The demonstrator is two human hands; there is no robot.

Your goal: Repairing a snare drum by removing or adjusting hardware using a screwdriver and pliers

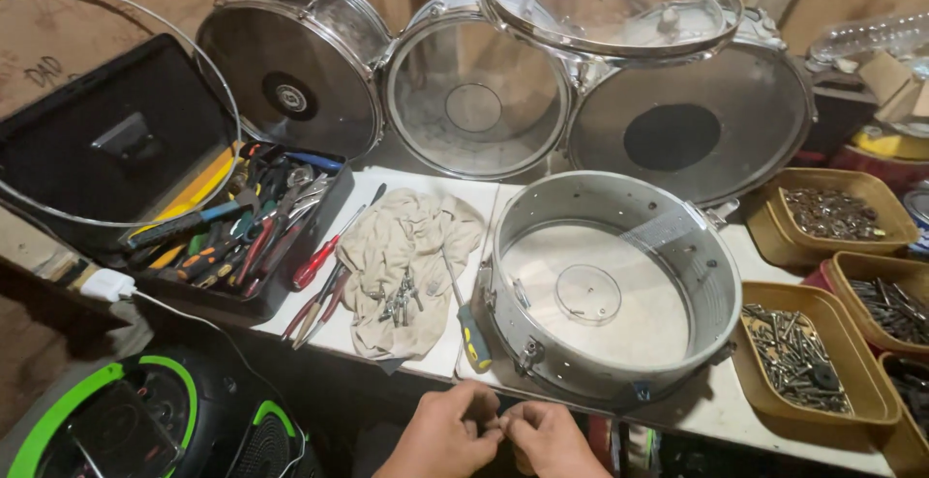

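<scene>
The white surface (721,403) runs left to right along a wooden wall. At its left end sits an open black toolbox (254,236) crammed with pliers and screwdrivers. Beside it lie red-handled tools (324,270), then a crumpled beige rag (406,265) with small metal bolts (399,299) on top. A yellow-and-black screwdriver (468,323) lies just right of the rag, touching the metal drum shell (610,289) — open side up. At the right end stand brown trays (801,357) of screws, close together. Three drums (474,91) lean at the back.
</scene>
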